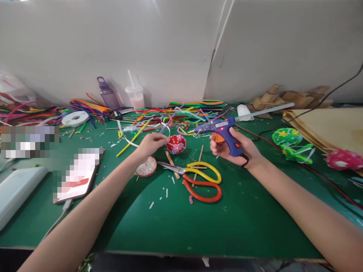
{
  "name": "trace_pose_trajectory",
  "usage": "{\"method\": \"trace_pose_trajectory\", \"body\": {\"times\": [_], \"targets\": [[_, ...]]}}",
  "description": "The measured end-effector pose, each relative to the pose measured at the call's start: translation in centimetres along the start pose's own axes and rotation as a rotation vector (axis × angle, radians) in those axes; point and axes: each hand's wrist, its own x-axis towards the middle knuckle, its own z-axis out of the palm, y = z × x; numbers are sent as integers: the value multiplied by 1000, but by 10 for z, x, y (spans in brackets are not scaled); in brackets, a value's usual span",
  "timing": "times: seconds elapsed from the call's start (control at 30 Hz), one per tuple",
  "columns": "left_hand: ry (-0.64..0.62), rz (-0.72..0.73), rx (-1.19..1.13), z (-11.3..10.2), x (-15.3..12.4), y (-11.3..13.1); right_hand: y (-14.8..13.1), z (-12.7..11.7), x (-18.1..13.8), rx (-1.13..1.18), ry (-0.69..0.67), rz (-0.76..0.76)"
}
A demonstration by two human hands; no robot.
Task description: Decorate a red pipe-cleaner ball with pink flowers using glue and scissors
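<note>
My left hand (153, 146) is closed, its fingertips pinching the left edge of a small round red ornament (176, 144) with pink and lilac flowers and white beads. A narrow white ribbon (126, 136) runs behind this hand and loops up beside the ornament. My right hand (236, 147) is wrapped round a blue glue gun (227, 132) with an orange trigger, its nozzle pointing left toward the ornament but apart from it. A clear glue stick (263, 112) sticks out of its back. Below lie scissors (184, 170) with yellow and orange handles and a dish of small beads (146, 167).
Many coloured pipe cleaners (181, 113) lie along the back, near a purple bottle (109, 94), a lidded cup (135, 97) and a ribbon roll (75, 118). A phone (79, 177) and power bank (21, 192) lie left. Green ornaments (287, 137) and a red cable (326, 179) lie right.
</note>
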Motion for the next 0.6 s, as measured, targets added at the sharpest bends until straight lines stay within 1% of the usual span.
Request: {"method": "trace_pose_trajectory", "body": {"times": [0.17,0.37,0.47,0.6], "targets": [[38,69,178,0,3,-7,-1,1,0,46,12,7],[35,75,220,-1,2,-7,0,0,0,83,-1,15],[29,83,215,-1,2,-6,0,1,0,12,8,9],[32,79,193,0,2,-5,-1,3,0,-150,27,3]]}}
